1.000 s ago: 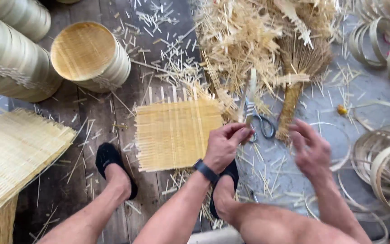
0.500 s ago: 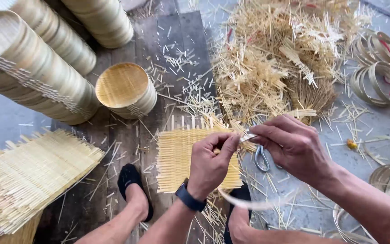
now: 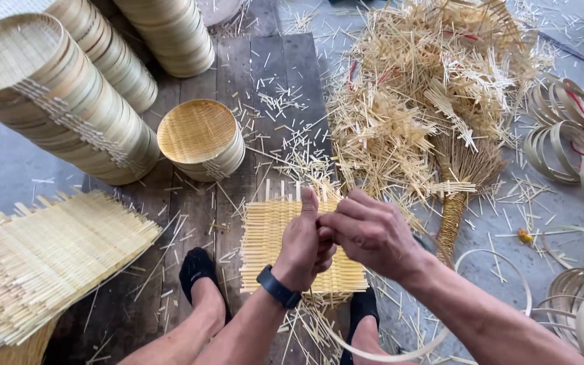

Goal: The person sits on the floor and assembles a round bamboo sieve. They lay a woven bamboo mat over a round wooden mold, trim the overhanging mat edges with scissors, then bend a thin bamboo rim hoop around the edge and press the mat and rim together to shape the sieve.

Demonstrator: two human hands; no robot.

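Taking the small round woven bamboo basket (image 3: 201,138) as our landmark, we see it standing on dark wooden floorboards (image 3: 272,61). Just left of it lies a long stack of round pale bamboo steamer frames (image 3: 55,101), and above it a second such stack (image 3: 170,30). Below and left of it we find a pile of flat woven bamboo mats (image 3: 42,260). Well to its right spreads a loose heap of cut bamboo splints (image 3: 427,88), with a straw hand broom (image 3: 457,182) at the heap's lower edge. Farther right still, on the grey floor, we see coils of thin bamboo hoops (image 3: 562,128), some with red ties.
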